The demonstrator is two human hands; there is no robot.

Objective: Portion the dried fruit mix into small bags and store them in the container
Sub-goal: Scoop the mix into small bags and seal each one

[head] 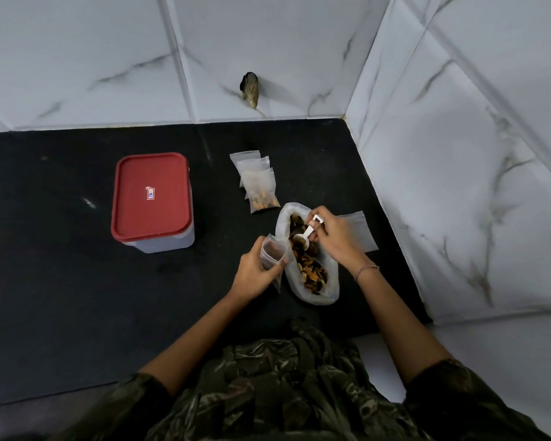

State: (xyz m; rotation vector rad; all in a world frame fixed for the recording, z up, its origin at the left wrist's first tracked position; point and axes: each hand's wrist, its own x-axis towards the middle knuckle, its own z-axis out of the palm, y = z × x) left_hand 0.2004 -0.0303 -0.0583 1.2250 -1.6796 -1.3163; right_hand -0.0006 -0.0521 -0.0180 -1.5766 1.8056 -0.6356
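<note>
A large white bag of dried fruit mix [312, 268] lies open on the black counter [61, 281]. My right hand [334, 237] holds a white scoop [304, 235] whose bowl dips into the mix. Just left of the big bag, my left hand [255, 268] grips a small clear zip bag [272, 253], held upright with its mouth open. A row of small bags [256, 183] lies behind, the nearest one showing fruit inside. The clear container [153, 202] with its red lid on stands to the left.
A flat white bag or sheet [363, 230] lies under my right wrist. Marble-tiled walls close the counter at the back and right. A dark hole [250, 89] marks the back wall. The counter's front edge runs by my camouflage shirt.
</note>
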